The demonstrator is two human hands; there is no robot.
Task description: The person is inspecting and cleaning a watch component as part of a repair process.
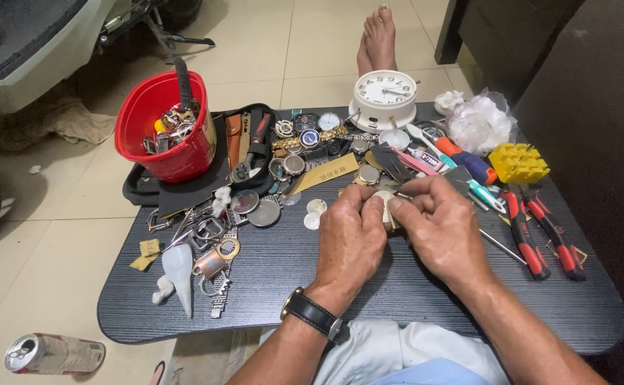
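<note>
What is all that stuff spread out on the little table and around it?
table: one, dark grey, low over the tiled floor
bucket: one, red, back left of the table, full of metal bits
alarm clock: one, white, back middle
watches and watch parts: many, silver and gold, between bucket and clock
pliers: two, red and black handles, right edge
block: one, yellow, back right
plastic bag: one, clear and white, behind the block
can: one, lying on the floor, lower left
left hand: wristwatch on the wrist, pinching a small pale round piece
right hand: fingertips on the same piece
</note>
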